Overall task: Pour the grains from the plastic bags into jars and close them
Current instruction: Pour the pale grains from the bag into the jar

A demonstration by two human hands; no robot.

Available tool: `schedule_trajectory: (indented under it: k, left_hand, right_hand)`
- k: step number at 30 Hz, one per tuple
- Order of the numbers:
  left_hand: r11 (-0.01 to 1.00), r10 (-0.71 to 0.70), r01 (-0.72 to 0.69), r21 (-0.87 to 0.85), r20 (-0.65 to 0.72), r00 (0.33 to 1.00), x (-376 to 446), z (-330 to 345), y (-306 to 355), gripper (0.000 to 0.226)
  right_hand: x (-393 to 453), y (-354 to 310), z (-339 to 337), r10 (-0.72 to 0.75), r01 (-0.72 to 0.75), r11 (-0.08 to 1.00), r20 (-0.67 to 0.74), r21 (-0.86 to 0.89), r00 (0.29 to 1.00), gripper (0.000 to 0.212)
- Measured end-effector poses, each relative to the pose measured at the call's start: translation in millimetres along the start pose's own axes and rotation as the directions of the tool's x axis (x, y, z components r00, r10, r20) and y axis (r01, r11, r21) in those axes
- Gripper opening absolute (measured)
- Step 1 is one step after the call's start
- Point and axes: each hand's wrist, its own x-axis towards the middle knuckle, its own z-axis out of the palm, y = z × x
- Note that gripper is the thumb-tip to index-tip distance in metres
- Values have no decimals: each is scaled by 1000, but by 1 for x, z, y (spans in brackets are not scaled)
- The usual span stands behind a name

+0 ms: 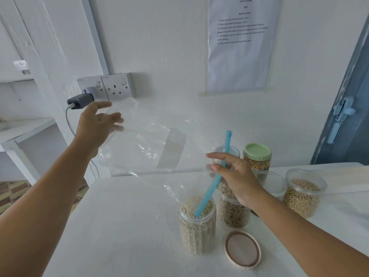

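A clear, emptied plastic bag (147,148) with a blue zip strip (211,188) is stretched above the table. My left hand (95,126) pinches the bag's raised far corner at upper left, its fingers blurred. The bag's mouth is gripped by my right hand (235,176) at the blue strip. The strip's lower end dips into an open jar (197,228) filled with pale grains. A beige lid (242,248) lies flat on the table beside that jar.
Behind stand more jars: an open one with grains (233,212), another open one (303,196) to the right, and one with a green lid (257,156). A charger (79,100) sits plugged into the wall sockets. A door (345,116) is at right, the white table's edge (65,226) at left.
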Motion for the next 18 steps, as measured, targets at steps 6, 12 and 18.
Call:
schedule_trajectory:
  k: [6,12,18]
  left_hand:
    - [952,-155,157,263,-28,988,-4,-14,-23,83]
    - [914,163,-227,337,208,965,-26,15,13,87]
    - [944,147,-293,150,604,783,-30,61,58,20]
  right_hand:
    - [13,-17,7,-18,19,999,-19,47,1000,29]
    - [20,-22,24,-39,41,999,60,-29,997,32]
    - [27,-36,34,-15,25,997,153,-67,988,32]
